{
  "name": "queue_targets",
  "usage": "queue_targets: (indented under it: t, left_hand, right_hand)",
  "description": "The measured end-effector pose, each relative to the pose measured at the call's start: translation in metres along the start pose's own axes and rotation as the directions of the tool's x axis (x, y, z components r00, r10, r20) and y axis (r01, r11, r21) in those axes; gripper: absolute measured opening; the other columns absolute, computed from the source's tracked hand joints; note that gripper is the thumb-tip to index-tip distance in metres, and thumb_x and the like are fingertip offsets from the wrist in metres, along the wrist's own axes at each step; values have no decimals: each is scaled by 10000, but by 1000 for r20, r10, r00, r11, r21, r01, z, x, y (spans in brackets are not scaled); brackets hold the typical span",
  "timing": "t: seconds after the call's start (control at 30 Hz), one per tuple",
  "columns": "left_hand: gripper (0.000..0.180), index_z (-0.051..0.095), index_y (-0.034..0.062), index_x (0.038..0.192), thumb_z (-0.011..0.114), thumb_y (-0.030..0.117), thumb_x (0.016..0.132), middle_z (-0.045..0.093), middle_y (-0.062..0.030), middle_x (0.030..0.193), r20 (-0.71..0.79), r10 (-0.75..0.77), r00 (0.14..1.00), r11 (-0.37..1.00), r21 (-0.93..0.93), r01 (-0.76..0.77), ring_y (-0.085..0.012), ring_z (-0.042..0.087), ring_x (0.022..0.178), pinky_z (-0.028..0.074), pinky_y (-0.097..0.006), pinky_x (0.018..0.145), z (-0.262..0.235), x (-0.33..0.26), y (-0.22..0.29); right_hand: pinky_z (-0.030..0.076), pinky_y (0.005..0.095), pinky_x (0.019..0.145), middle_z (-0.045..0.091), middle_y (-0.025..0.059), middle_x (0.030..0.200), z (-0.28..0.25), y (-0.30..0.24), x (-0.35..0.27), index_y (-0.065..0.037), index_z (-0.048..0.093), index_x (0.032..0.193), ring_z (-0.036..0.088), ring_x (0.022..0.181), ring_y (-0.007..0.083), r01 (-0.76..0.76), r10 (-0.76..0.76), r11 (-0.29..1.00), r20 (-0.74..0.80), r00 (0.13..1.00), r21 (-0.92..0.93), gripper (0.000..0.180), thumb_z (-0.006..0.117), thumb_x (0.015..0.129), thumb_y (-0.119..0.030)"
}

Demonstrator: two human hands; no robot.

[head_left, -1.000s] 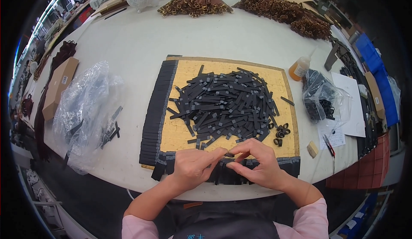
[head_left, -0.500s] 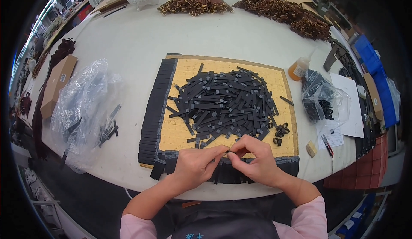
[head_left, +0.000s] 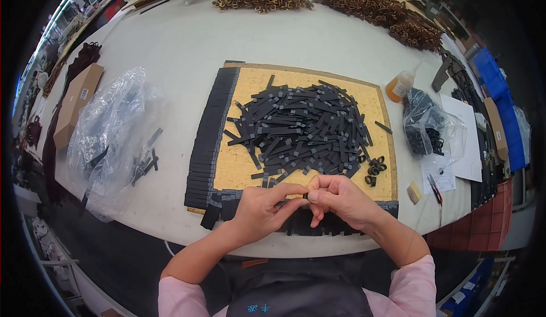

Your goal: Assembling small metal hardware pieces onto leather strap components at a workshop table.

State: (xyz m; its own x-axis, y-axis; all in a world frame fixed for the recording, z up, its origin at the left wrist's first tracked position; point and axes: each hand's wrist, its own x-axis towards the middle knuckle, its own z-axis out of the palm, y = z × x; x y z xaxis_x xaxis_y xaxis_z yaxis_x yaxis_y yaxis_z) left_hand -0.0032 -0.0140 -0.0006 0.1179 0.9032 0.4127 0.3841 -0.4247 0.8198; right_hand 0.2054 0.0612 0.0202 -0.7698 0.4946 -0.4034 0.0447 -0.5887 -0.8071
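Black piece (head_left: 306, 196), one and small, sits between your two hands, above the near part of the yellow board (head_left: 234, 168). Your left hand (head_left: 263, 204) pinches it between thumb and forefinger. Your right hand (head_left: 345, 202) has its thumb up against it, with its lower fingers curled down; you cannot tell from here whether the right fingers grip it too.

On the board you have one pile of black strips (head_left: 304, 126), overlapping too much to count, and one lone strip (head_left: 383, 127) near the right edge. By the pile's lower right lie about seven black rings (head_left: 373, 171), a few overlapping. Two rows edge the board: the left row (head_left: 207, 141) runs along its left side, and the near row (head_left: 229, 207) is partly hidden by your hands.

To your right are one amber bottle (head_left: 399, 86), one tan block (head_left: 414, 192), one red-handled tool (head_left: 435, 189) and one clear bag (head_left: 433, 126) with dark things inside. One more plastic bag (head_left: 108, 135) lies to your left.

For room, a broad stretch of white table (head_left: 170, 50) runs past the board's far edge; a narrower strip separates the board from the left bag. Nearest you, the table's edge comes close to the near row.
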Motion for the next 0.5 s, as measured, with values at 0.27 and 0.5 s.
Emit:
queue_targets:
  t: [0.27,0.5]
  left_hand:
    - [237,717,90,1089,747,59,856,669,-62,655,-79,123,989,974,202,-105,-187,641,505,466,-292,460,4,-5,-11]
    - [258,709,84,1116,708,15,867,679,-59,679,-100,-81,992,997,-14,80,-127,621,507,461,-268,461,8,0,-1]
  right_hand:
    - [579,302,887,672,82,1033,1,2,-3,-7,574,1105,691,965,154,188,-204,964,-73,976,-186,176,665,962,-56]
    - [565,233,833,680,57,987,11,4,-1,22,623,1057,682,916,99,189,-246,936,-167,955,-296,156,692,947,-64]
